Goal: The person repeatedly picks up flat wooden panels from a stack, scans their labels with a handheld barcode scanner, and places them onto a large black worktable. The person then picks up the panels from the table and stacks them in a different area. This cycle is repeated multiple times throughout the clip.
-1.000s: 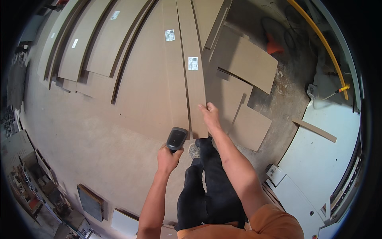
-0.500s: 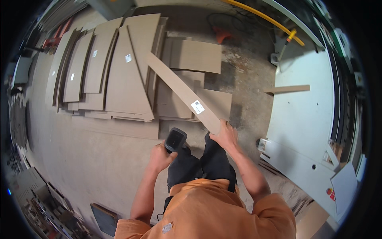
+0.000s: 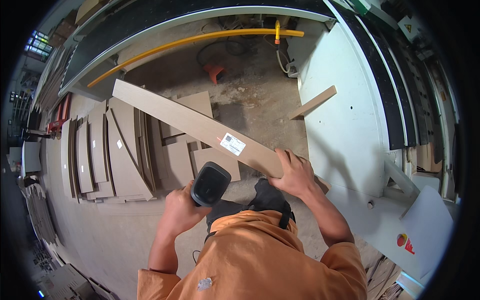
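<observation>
My left hand (image 3: 182,210) is wrapped round the handle of a black barcode scanner (image 3: 212,184), whose head points away from me toward the board. A small red light streak falls beside the white label (image 3: 233,144) on a long, narrow wooden board (image 3: 175,114). My right hand (image 3: 296,175) grips this board near its right end, fingers over the far edge. The board slants up to the far left, off the floor, with the label between my two hands. The scanner's handle is mostly hidden by my left hand.
Flat brown panels (image 3: 98,150), some labelled, lie in stacks on the floor at the left. A white machine side (image 3: 345,115) with a short jutting wooden strip (image 3: 315,102) stands on the right. Across the far side runs a yellow bar (image 3: 200,38), with an orange-red piece (image 3: 214,73) below.
The board has come up closer, and its far end now reaches further left. My right hand still holds it. The scanner has risen with my left hand, and a red light shows by the label.
</observation>
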A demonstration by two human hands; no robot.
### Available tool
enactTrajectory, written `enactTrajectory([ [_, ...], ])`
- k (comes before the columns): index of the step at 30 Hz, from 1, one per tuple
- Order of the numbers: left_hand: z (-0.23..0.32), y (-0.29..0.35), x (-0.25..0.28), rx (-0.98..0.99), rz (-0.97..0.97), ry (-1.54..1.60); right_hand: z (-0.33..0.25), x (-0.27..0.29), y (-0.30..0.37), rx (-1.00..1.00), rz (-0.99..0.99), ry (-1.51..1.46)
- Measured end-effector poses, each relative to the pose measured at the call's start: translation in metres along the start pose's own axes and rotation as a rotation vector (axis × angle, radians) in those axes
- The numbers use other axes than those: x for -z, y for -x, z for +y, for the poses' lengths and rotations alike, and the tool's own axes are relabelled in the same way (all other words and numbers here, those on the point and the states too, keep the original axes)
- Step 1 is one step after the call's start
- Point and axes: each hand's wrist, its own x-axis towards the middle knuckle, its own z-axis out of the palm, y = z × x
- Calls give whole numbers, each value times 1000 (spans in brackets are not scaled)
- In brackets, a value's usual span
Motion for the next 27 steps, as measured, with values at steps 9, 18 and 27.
enactTrajectory([
  [9,82,-82,14,39,-30,53,55,56,-48,-59,-28,-21],
  [18,77,-163,39,24,-39,155,74,63,-132,-169,-143,-43],
  [27,37,-309,-6,0,-134,765,103,41,-277,-101,-29,-257],
])
